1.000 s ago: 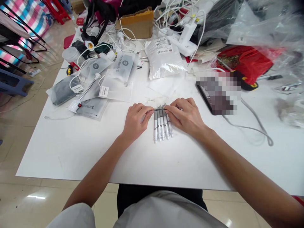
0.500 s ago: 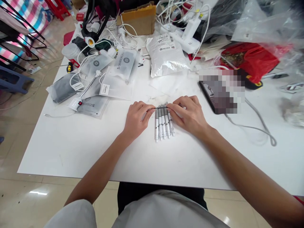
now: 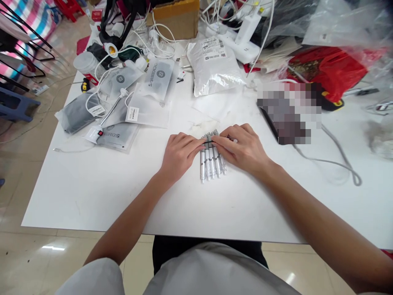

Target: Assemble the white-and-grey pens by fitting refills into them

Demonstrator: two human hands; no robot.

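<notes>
Several white pens (image 3: 211, 162) with grey grips and clear ends lie side by side on the white table. Across their upper part runs a thin black strip (image 3: 209, 142), its exact kind too small to tell. My left hand (image 3: 181, 155) pinches the strip's left end between thumb and fingers. On the other side, my right hand (image 3: 242, 145) pinches the right end, its fingertips over the pens' upper ends. The fingers partly hide the grips and the strip's ends.
Frosted bags (image 3: 147, 104) and a white lamp-like rod with cable (image 3: 107, 119) lie to the left. Behind are a stuffed white parcel (image 3: 215, 67), a cardboard box (image 3: 175, 20) and a power strip (image 3: 242, 49). A dark device (image 3: 270, 119), partly blurred out, sits right with a grey cable.
My hands have come closer together over the pens, leaving less of the black strip showing between them. The view has shifted slightly.
</notes>
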